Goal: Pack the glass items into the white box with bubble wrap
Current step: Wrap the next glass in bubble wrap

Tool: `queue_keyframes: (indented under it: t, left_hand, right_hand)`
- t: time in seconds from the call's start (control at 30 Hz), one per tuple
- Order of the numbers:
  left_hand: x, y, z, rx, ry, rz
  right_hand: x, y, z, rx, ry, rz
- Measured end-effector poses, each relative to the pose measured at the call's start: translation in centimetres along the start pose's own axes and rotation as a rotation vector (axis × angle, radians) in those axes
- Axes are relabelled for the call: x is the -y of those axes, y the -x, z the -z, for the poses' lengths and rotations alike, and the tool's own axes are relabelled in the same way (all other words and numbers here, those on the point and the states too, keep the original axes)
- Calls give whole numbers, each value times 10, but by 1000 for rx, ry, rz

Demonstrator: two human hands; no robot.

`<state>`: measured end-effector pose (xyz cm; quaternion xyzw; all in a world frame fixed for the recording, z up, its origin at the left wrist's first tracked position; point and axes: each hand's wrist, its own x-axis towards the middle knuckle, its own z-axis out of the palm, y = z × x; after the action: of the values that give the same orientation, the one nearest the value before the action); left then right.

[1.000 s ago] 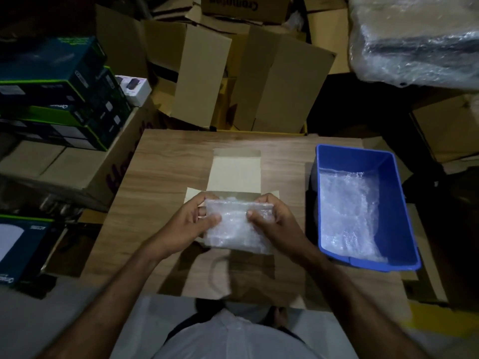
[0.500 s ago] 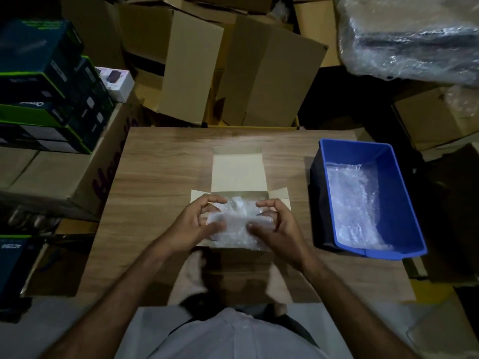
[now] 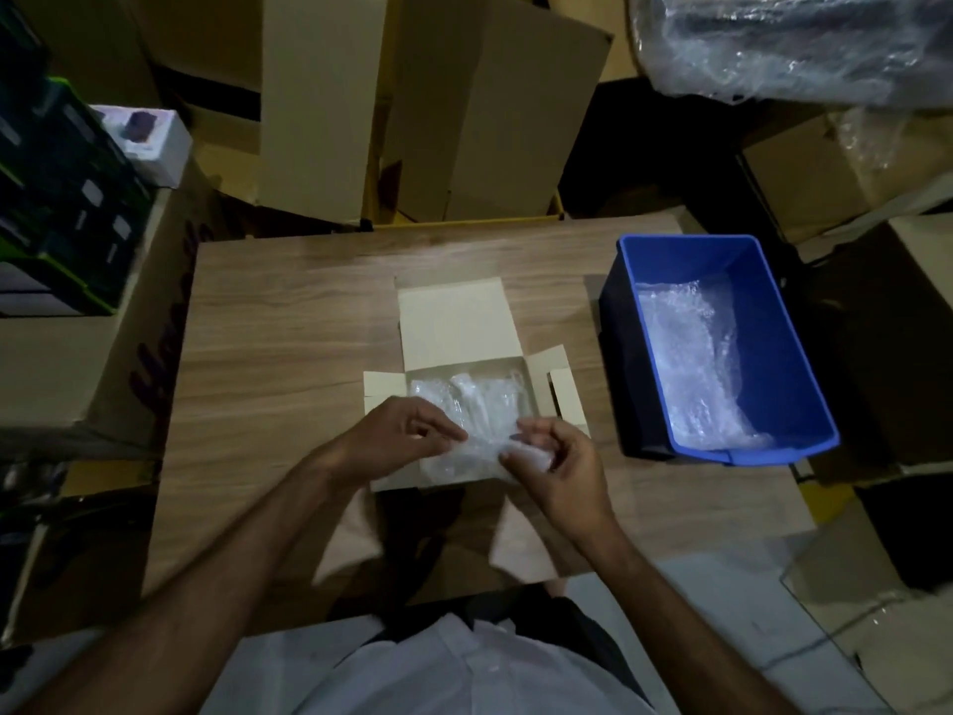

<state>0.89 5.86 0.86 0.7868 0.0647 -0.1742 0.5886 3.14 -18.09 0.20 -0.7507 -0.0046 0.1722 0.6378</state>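
Note:
A small white box (image 3: 454, 322) lies open in the middle of the wooden table, its lid flap folded back and side flaps spread. A bundle of bubble wrap (image 3: 477, 415) sits partly inside it, its near end sticking out over the front edge. What the wrap holds is hidden. My left hand (image 3: 399, 438) pinches the wrap's left side with curled fingers. My right hand (image 3: 554, 456) pinches the near right corner of the wrap.
A blue plastic bin (image 3: 722, 260) with more bubble wrap (image 3: 691, 369) inside stands on the table's right. Brown cartons (image 3: 464, 105) crowd the far side, dark boxes (image 3: 56, 198) stack on the left, and a plastic-wrapped load (image 3: 794, 43) hangs at top right.
The wrapped bundle has gone down from above the box into it. Both hands followed it and shifted their hold to its near end.

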Motion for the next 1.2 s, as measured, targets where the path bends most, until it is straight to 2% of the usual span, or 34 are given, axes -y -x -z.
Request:
queue_keyframes:
  t: [0.13,0.2,0.33,0.43,0.5,0.6,0.93,1.03,1.2]
  left_hand:
    - [-3,-43,-2,-144,-287,-241]
    - [-9,-68,-8,-201,-427,-383]
    - [-12,-112,-24,-259,-669,-468]
    - [-6,-130,-36,-262,-791,-460]
    - [1,-133,-42,-256,-799,-446]
    - [5,-132,-47,-212,-737,-429]
    - [16,-126,-36,-70,-454,-299]
    - [19,-125,-31,-18,-414,-279]
    - [18,-125,-25,76,-457,-233]
  right_hand:
    - [-6,-8,-1,-135,294,212]
    - [-7,-14,0,-153,447,258]
    - [-13,-28,-3,-79,720,204]
    - [-21,-35,-9,-59,1012,195]
    - [-25,-36,-14,-36,1182,192]
    - [-25,-34,-20,4,1310,180]
    - [-12,-32,-28,193,1393,111]
    - [-7,-36,-30,176,1330,80]
    - [-8,-41,-30,166,1418,81]
